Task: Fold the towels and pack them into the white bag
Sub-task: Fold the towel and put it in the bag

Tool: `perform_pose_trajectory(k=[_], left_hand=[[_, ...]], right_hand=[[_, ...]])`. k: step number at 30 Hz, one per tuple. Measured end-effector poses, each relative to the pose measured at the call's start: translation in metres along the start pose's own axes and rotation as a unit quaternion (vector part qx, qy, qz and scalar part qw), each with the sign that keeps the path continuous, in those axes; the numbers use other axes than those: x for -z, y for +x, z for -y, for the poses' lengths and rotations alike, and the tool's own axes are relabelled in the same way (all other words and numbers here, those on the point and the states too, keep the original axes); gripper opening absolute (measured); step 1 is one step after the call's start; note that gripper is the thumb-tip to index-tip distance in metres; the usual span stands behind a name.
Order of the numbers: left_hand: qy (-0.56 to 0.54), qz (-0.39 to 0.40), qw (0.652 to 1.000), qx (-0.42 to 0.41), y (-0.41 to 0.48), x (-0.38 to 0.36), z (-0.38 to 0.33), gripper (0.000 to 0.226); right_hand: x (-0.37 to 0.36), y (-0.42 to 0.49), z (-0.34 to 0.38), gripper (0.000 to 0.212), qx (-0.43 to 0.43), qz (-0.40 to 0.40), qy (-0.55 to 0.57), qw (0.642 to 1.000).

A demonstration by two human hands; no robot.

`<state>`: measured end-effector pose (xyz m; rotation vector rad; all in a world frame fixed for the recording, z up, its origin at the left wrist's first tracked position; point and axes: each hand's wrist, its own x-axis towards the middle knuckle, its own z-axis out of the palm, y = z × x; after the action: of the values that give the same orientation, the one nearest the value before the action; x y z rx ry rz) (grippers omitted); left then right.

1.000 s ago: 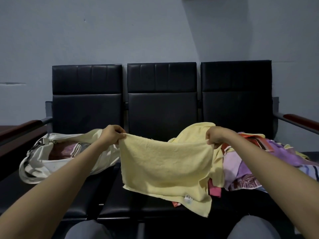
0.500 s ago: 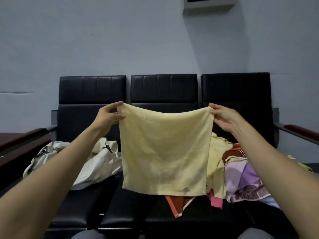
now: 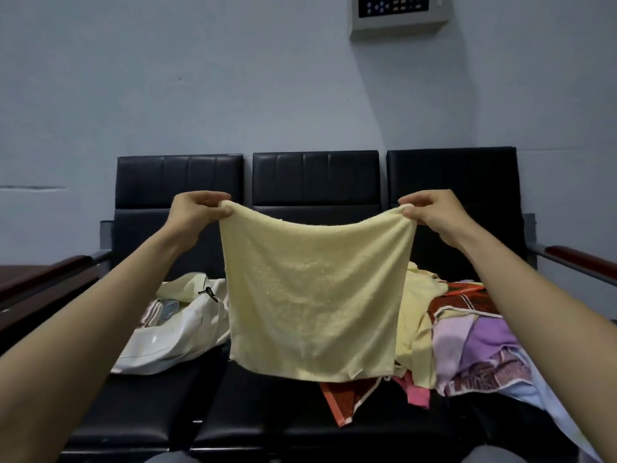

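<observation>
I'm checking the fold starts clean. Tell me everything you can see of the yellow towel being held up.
The yellow towel is pale, roughly square, terry-like cloth. The left hand and right hand pinch its top corners; the top edge sags between them. It hangs flat, spread wide, in front of the black seats.

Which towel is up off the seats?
The pale yellow towel, pinched by its top corners between left hand and right hand, hanging flat; the other towels lie heaped on the bench.

Single head view — faces the bench [image 3: 314, 182] near, level.
</observation>
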<state>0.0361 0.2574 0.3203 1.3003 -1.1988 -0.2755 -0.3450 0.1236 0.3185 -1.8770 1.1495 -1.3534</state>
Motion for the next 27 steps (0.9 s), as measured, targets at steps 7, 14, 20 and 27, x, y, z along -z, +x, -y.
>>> perform_pose_trajectory(k=[7,14,20,27], left_hand=[[-0.133,-0.05,0.988,0.065,0.016,-0.003,0.01,0.019],[-0.177,-0.065,0.981,0.046,0.014,-0.018,0.024,0.029],[-0.151,-0.069,0.986,0.006,-0.017,-0.004,0.017,0.028],[-0.155,-0.089,0.984,-0.02,-0.031,0.013,0.006,0.021]], right_hand=[[-0.01,0.015,-0.009,0.025,-0.01,-0.053,0.1,0.994],[-0.024,0.017,-0.025,0.021,-0.002,-0.102,0.147,0.984],[-0.014,-0.013,-0.019,0.021,0.067,-0.092,0.165,0.98],[-0.01,-0.029,-0.005,0.022,0.083,-0.104,0.191,0.973]])
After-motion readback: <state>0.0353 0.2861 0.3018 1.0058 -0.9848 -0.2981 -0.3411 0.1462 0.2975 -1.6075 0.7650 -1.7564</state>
